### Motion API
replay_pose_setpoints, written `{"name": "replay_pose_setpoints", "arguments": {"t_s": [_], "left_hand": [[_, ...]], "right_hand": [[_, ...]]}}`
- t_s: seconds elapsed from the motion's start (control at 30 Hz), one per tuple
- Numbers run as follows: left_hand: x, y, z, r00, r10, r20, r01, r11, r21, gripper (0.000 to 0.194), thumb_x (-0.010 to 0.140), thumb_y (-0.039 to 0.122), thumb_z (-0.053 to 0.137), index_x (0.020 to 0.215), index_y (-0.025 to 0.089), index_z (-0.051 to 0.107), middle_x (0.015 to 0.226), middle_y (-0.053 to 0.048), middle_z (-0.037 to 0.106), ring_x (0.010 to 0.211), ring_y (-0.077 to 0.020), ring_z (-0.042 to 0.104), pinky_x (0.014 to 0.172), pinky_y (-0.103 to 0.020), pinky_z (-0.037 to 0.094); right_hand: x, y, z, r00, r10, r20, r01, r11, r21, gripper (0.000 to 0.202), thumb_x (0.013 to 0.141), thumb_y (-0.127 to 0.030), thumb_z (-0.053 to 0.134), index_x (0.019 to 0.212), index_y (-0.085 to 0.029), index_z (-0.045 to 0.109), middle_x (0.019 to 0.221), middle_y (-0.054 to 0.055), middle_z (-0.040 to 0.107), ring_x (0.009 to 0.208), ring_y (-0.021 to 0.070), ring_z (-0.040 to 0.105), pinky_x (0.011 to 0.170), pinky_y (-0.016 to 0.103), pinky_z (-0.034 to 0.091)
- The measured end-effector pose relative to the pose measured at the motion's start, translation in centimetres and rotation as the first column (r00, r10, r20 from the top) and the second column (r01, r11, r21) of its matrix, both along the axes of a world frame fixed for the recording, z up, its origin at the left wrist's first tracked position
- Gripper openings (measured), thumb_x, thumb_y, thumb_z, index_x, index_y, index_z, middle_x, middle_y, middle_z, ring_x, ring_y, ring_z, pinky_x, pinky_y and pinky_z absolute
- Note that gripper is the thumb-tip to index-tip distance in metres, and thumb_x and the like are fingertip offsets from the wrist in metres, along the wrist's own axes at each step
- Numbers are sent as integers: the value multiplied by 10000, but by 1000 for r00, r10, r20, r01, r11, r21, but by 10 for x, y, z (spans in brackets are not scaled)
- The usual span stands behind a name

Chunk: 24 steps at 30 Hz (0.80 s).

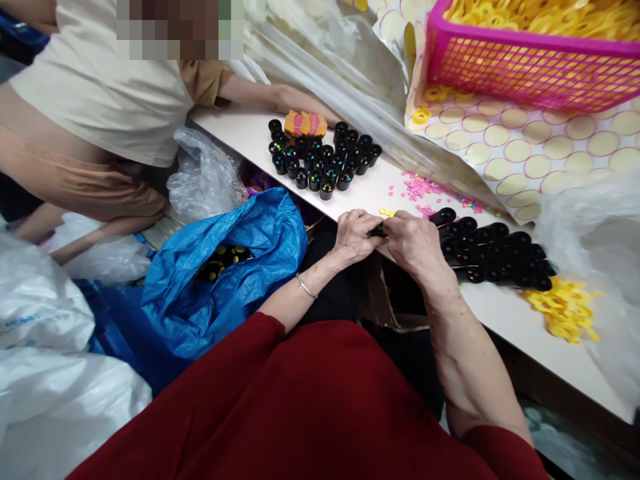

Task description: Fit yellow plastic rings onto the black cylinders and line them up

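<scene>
Close together at the table's front edge, my left hand (pixel 355 237) and my right hand (pixel 413 240) both grip a small black plastic piece (pixel 377 231), mostly covered by fingers. It looks like the black cups nearby. Just behind the fingers lies a small yellow piece (pixel 387 212). Several black cups (pixel 327 189) stand upright to the left, with coloured bits inside. To the right of my right hand, more black cups (pixel 495 253) lie on their sides in a cluster. Pink beads (pixel 423 187) are scattered on the tabletop beyond my hands.
Yellow plastic rings (pixel 565 310) lie at the right of the white table (pixel 505 320). A pink basket (pixel 500 73) of yellow rings stands behind. An open blue bag (pixel 175 267) holds black and yellow pieces. Another person's arm (pixel 280 98) reaches behind an orange-pink bundle (pixel 305 125).
</scene>
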<state>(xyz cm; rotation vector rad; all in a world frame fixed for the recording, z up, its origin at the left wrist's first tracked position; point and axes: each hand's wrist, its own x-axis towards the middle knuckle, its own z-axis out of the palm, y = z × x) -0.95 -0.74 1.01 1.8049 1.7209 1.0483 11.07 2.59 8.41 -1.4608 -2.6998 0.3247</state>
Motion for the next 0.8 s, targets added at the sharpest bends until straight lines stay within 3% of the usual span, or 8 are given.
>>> {"name": "replay_pose_setpoints", "arguments": {"t_s": [0.1, 0.2, 0.33, 0.43, 0.53, 0.63, 0.7, 0.8], "left_hand": [[0, 0, 0, 1000, -9, 6, 9, 1000, 0, 272, 739, 348, 661, 999, 272, 669, 997, 17, 704, 994, -197, 530, 931, -378, 329], [0, 0, 0, 1000, -15, 5, 15, 1000, 3, 283, 742, 360, 664, 1013, 276, 663, 1020, 20, 701, 1011, -192, 523, 940, -375, 321], [0, -1, 0, 1000, 3, 8, -3, 1000, 13, 279, 727, 409, 684, 966, 265, 672, 968, 11, 700, 977, -185, 532, 928, -368, 326], [0, -1, 0, 1000, 18, 16, -19, 999, 29, 297, 701, 419, 710, 947, 257, 676, 923, 9, 697, 958, -181, 540, 917, -364, 332], [-1, -1, 0, 999, 29, 19, -30, 999, 35, 285, 688, 416, 722, 923, 261, 680, 904, 10, 696, 949, -181, 543, 911, -365, 339], [-2, -1, 0, 999, 40, 28, -41, 998, 46, 258, 698, 421, 710, 897, 258, 684, 884, 3, 693, 941, -182, 547, 909, -366, 345], [-2, -1, -1, 998, 43, 35, -45, 998, 50, 257, 697, 423, 710, 891, 255, 688, 875, -1, 689, 937, -184, 549, 906, -366, 349], [-1, 0, -2, 998, 41, 39, -43, 998, 38, 259, 676, 420, 725, 880, 263, 694, 869, 4, 683, 927, -186, 550, 911, -373, 353]], "right_hand": [[11, 3, -10, 952, -106, -286, 82, 992, -98, 173, 750, -237, 508, 719, -173, 666, 719, 46, 614, 661, 161, 547, 615, 288, 391], [20, 3, -21, 793, -229, -564, 110, 965, -236, 148, 727, -294, 572, 749, -186, 671, 728, 23, 637, 673, 160, 569, 675, 309, 449], [24, 6, -31, 649, -364, -669, 217, 930, -296, 189, 710, -350, 601, 769, -182, 663, 723, 19, 642, 652, 165, 566, 650, 323, 465], [22, 13, -36, 718, -345, -604, 306, 937, -170, 190, 746, -300, 529, 813, -176, 656, 794, 42, 639, 689, 169, 561, 667, 324, 462], [17, 21, -39, 852, -287, -438, 296, 954, -50, 214, 733, -240, 493, 869, -171, 644, 946, 82, 619, 765, 190, 559, 712, 338, 451], [11, 28, -41, 937, -266, -226, 266, 963, -34, 200, 726, -249, 496, 851, -161, 625, 996, 114, 581, 788, 215, 541, 711, 353, 430], [10, 31, -41, 949, -270, -164, 267, 963, -38, 176, 735, -252, 485, 816, -159, 612, 966, 116, 564, 769, 216, 524, 703, 356, 418], [12, 29, -39, 895, -318, -311, 321, 946, -43, 204, 738, -255, 488, 875, -157, 603, 944, 97, 553, 724, 191, 505, 685, 346, 420]]}}
